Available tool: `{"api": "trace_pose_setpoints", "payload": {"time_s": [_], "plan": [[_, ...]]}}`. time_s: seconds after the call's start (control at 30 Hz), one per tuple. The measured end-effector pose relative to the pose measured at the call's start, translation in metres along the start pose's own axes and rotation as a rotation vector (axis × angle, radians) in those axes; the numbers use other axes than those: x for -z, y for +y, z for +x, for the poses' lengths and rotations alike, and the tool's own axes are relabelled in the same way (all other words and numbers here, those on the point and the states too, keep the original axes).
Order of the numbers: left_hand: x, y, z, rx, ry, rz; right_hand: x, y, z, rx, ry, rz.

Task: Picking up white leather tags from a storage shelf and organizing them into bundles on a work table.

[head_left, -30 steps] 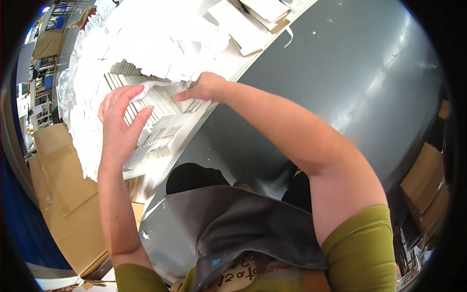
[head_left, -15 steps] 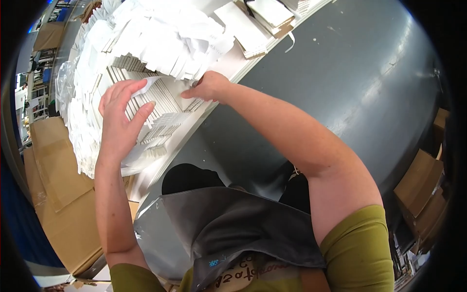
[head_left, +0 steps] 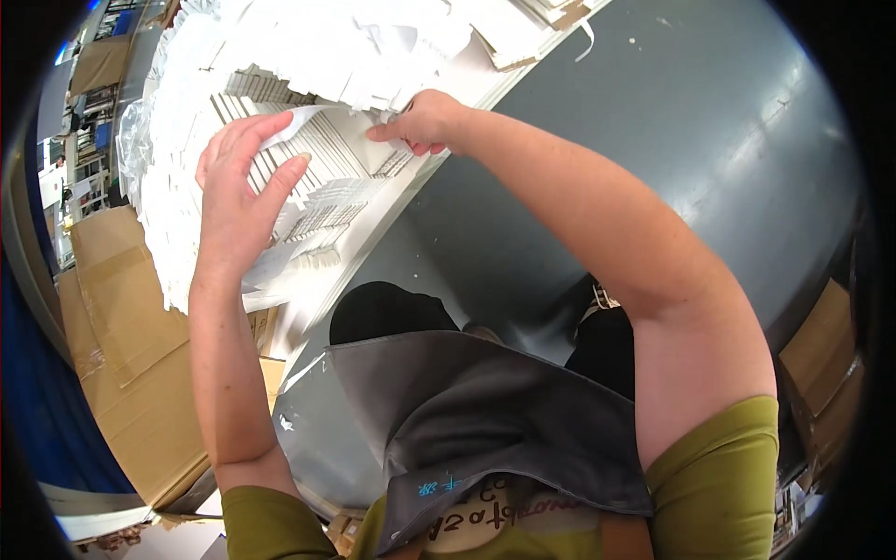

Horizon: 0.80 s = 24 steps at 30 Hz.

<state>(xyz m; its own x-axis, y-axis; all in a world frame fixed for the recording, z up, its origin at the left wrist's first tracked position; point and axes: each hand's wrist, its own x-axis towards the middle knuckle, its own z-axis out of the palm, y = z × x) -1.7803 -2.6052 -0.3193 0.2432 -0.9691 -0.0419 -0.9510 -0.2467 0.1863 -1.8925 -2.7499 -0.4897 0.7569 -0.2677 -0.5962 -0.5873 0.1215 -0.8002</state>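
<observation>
Stacks of thin white flat pieces [head_left: 322,159], seen edge-on in rows, lie on a white table [head_left: 359,252]. Over them is a large loose heap of white paper [head_left: 327,47], overexposed in places. My left hand [head_left: 238,177] hovers over the stacks, thumb well apart from the fingers. A curled white paper strip [head_left: 297,124] lies against its index finger, not pinched by the thumb. At the table's right edge, my right hand [head_left: 431,121] is closed, thumb pointing left over a white surface and fingers curled beneath. What it grips is mostly hidden.
Brown cardboard boxes [head_left: 140,373] stand at the left below the table. More white bundles [head_left: 518,37] lie at the table's far end. Grey floor [head_left: 597,112] stretches along the right, with another carton [head_left: 821,345] at the far right. Clear plastic [head_left: 133,140] hangs at the heap's left.
The view has shifted slightly, so table and floor sit differently in the picture. My right hand has moved a little up and right; my left hand keeps nearly the same pose.
</observation>
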Motion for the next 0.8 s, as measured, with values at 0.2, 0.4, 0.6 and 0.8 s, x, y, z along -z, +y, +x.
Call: {"api": "trace_pose_setpoints", "payload": {"time_s": [0.2,0.4,0.6,0.8], "plan": [[0.0012,0.0008,0.0004,0.004,-0.012,-0.025,-0.0005,0.003,0.0056,-0.011,-0.029,0.064],[0.0031,0.0043,0.0022,0.025,-0.046,0.005,-0.002,0.0075,0.0091,0.002,0.005,0.122],[0.001,0.0039,0.001,0.02,0.004,0.017,-0.0005,0.006,0.007,-0.008,-0.019,0.06],[0.0025,0.003,0.0006,0.03,-0.004,-0.007,-0.0019,0.0024,0.0032,-0.019,-0.014,0.047]]}}
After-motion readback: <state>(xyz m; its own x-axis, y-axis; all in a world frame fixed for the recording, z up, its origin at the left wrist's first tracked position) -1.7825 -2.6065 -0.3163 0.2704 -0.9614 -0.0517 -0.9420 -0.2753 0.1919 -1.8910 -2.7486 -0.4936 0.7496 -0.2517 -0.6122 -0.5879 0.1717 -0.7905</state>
